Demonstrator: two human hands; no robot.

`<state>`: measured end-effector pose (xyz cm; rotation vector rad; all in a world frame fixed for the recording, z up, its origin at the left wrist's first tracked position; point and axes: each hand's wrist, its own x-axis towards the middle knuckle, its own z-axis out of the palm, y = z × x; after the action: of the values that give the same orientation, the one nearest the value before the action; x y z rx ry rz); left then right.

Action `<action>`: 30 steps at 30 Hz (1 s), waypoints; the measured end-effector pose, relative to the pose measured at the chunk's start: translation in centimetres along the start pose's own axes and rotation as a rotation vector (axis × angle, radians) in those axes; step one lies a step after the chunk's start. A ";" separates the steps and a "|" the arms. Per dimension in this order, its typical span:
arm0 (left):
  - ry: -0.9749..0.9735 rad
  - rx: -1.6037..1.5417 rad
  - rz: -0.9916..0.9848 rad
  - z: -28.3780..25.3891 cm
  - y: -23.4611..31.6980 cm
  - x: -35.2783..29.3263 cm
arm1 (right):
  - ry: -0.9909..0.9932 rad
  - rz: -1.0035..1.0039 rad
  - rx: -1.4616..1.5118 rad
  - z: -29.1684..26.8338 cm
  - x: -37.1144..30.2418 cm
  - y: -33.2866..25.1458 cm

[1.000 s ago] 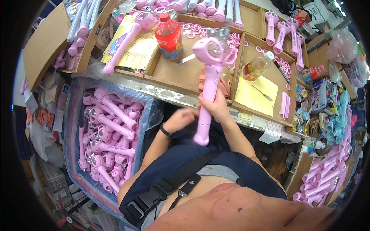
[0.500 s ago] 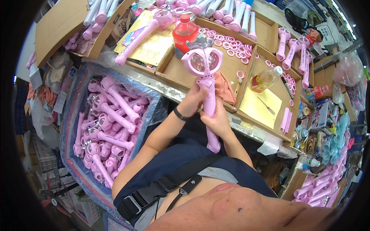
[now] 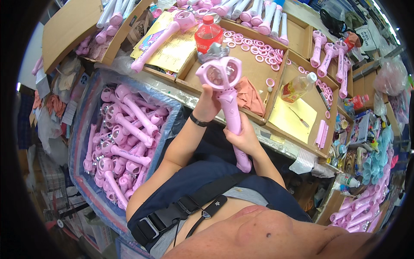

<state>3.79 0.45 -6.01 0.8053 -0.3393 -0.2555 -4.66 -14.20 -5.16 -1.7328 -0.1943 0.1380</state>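
A pink toy wand (image 3: 232,113) with a round, clear-windowed head and a silver crown on top is held upright in front of me, leaning a little to the left. My right hand (image 3: 244,137) wraps round the middle of its handle. My left hand (image 3: 208,105) grips just under the head from the left side, thumb up against it; its other fingers are hidden behind the wand. An orange cloth (image 3: 250,97) lies right behind the handle, in a shallow cardboard tray (image 3: 202,88).
To my left stands a plastic-lined bin (image 3: 171,113) heaped with pink wands. On the bench are a red-labelled bottle (image 3: 208,35), many pink rings (image 3: 260,49), a drink bottle (image 3: 298,88), and a screwdriver (image 3: 299,117) on yellow paper. More wands (image 3: 330,56) lie at the back right.
My left hand has slid from the handle up to just below the wand's head. The head has tipped left and turned slightly. My right hand keeps its hold.
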 end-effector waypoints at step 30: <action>0.395 0.656 0.297 1.0 1.2 1.4 | 0.043 0.090 -0.544 -0.8 0.4 -1.6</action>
<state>4.77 0.18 -4.20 1.4060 -0.1606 0.3135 -4.20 -14.68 -3.44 -2.2853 -0.1280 0.1204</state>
